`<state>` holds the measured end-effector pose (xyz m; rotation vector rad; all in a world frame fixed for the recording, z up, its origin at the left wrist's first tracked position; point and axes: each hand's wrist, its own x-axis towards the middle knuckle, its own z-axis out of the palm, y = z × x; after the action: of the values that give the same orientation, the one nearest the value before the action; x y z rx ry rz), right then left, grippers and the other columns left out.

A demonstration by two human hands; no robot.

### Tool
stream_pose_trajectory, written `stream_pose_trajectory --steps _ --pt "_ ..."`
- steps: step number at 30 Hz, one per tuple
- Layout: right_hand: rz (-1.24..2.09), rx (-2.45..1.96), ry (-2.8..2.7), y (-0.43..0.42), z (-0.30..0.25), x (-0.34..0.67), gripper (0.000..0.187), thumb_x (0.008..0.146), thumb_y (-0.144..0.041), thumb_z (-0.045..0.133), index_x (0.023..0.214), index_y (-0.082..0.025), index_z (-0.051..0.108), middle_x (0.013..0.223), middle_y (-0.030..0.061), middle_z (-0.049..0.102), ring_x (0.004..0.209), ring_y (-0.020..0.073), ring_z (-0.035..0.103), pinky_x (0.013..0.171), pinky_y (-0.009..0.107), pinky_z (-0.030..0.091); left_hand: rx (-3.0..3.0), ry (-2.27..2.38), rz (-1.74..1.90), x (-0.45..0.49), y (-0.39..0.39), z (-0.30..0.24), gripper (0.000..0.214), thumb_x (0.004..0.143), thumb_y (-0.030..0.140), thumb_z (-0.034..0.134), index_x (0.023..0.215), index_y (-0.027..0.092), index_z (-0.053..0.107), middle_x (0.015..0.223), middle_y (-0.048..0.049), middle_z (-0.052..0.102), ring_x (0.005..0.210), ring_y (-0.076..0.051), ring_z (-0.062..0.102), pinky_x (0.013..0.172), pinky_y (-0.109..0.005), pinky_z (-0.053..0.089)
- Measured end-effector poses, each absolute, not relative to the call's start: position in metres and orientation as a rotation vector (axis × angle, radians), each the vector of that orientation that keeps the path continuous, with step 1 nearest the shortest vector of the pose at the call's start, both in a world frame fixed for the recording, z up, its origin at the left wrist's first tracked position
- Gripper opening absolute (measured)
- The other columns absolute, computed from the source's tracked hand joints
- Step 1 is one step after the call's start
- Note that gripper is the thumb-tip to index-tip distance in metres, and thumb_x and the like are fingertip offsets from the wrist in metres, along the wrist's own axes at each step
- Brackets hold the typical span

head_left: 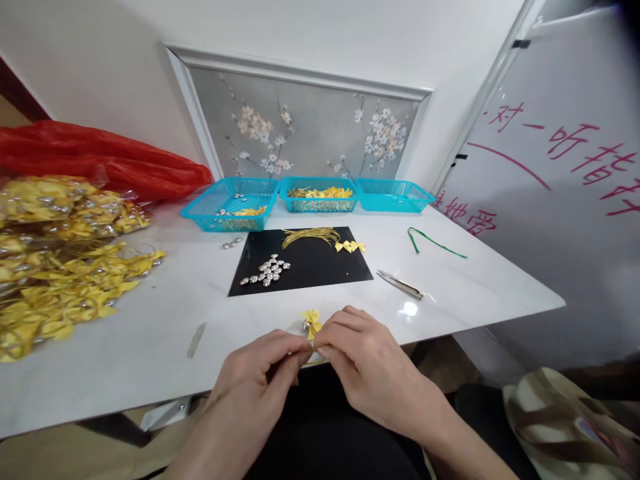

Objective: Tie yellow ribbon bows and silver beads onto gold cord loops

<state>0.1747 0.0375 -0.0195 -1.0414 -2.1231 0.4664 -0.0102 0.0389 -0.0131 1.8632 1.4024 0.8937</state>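
At the table's front edge, my left hand (265, 373) and my right hand (363, 353) meet with fingertips pinched on a thin gold cord (316, 362). Part of the cord curves below the fingers; the rest is hidden by them. Just beyond the fingertips lies a yellow ribbon bow (313, 325) with a shiny silver bead (305, 325) beside it. On the black mat (310, 270) ahead are a cluster of silver beads (270, 271), a bundle of gold cords (310, 235) and several small yellow bows (350, 247).
Thread snips (400, 285) and a green cord (435, 244) lie to the right. Blue baskets (230, 222) line the wall, the middle one (320, 205) with yellow pieces. A heap of yellow bows (65, 287) and red bag (100, 160) fill the left. A whiteboard (540, 220) stands right.
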Motion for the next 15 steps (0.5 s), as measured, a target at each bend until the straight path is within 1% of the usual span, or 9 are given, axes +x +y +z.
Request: stream_pose_trajectory --steps 4,6,8,10,15 --pt "0.606 -1.129 -1.923 0.042 -0.027 0.181 0.016 0.097 -0.010 0.057 0.095 -0.017 0.071 0.094 0.0050 0.071 0.087 0.0173 0.067 0.081 0.029 0.053 1.826 1.412 0.850 -0.015 0.048 -0.017 0.019 0.087 0.034 0.064 0.076 0.028 0.078 0.089 -0.0019 0.076 0.080 -0.021 0.069 0.069 -0.026 0.049" --pt "0.612 -1.223 -1.845 0.048 -0.029 0.186 0.018 0.099 -0.013 0.054 0.093 -0.017 0.071 0.093 0.0049 0.071 0.083 0.0160 0.067 0.078 0.027 0.054 1.805 1.415 0.829 -0.022 0.052 -0.017 0.020 0.087 0.038 0.066 0.075 0.028 0.079 0.098 -0.0035 0.075 0.090 -0.023 0.069 0.075 -0.026 0.050" --pt "0.581 -1.312 -1.816 0.057 -0.031 0.189 0.024 0.099 -0.011 0.050 0.089 -0.017 0.070 0.088 0.0049 0.070 0.079 0.0163 0.067 0.073 0.027 0.053 1.788 1.408 0.802 -0.030 0.056 -0.015 0.021 0.086 0.041 0.068 0.075 0.028 0.080 0.103 -0.0047 0.074 0.097 -0.024 0.069 0.082 -0.027 0.050" --pt "0.558 -1.376 -1.838 0.066 -0.034 0.187 0.025 0.097 -0.008 0.050 0.087 -0.017 0.071 0.087 0.0054 0.070 0.077 0.0169 0.066 0.071 0.028 0.051 1.781 1.399 0.765 -0.037 0.059 -0.013 0.021 0.085 0.043 0.070 0.074 0.028 0.081 0.106 -0.0057 0.073 0.098 -0.025 0.068 0.083 -0.027 0.050" --pt "0.496 -1.474 -1.974 0.089 -0.042 0.170 0.019 0.093 -0.009 0.056 0.091 -0.015 0.074 0.093 0.0087 0.071 0.078 0.0199 0.068 0.070 0.031 0.049 1.782 1.369 0.694 -0.042 0.069 -0.009 0.025 0.084 0.045 0.071 0.072 0.025 0.082 0.110 -0.0087 0.072 0.089 -0.024 0.068 0.074 -0.028 0.052"
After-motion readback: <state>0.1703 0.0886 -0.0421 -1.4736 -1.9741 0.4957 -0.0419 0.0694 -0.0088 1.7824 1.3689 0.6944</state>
